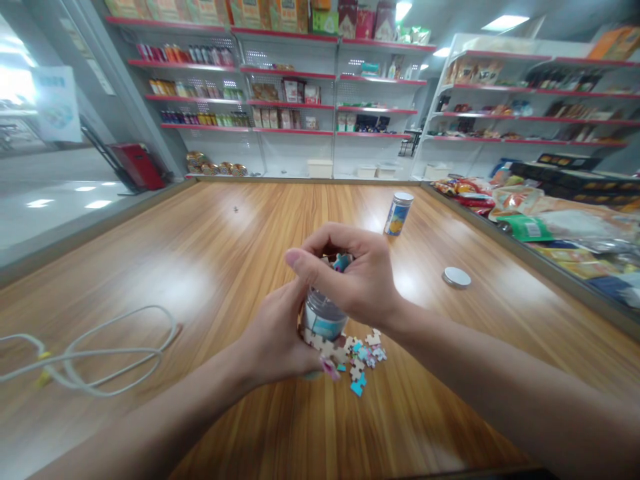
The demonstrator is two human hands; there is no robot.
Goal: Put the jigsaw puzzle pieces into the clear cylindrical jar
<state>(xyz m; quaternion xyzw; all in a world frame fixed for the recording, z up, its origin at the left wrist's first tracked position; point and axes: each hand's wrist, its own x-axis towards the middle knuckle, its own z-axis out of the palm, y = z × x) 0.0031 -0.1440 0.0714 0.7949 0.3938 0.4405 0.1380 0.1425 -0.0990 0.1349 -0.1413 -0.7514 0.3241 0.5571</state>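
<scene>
While narrow around puzzle pieces (343,262), right fingers (326,235) over the jar (324,315), left fingers (303,359) snug around it.

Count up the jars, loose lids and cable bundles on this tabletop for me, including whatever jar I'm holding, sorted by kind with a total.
Jars: 2, the held jar in the left hand and a capped jar
Loose lids: 1, a silver lid
Cable bundles: 1, a pale cable
Total: 4

Shop: red-edged shelves (287,72) stocked with rows of bottles (205,120), orange packages (289,15).
</scene>
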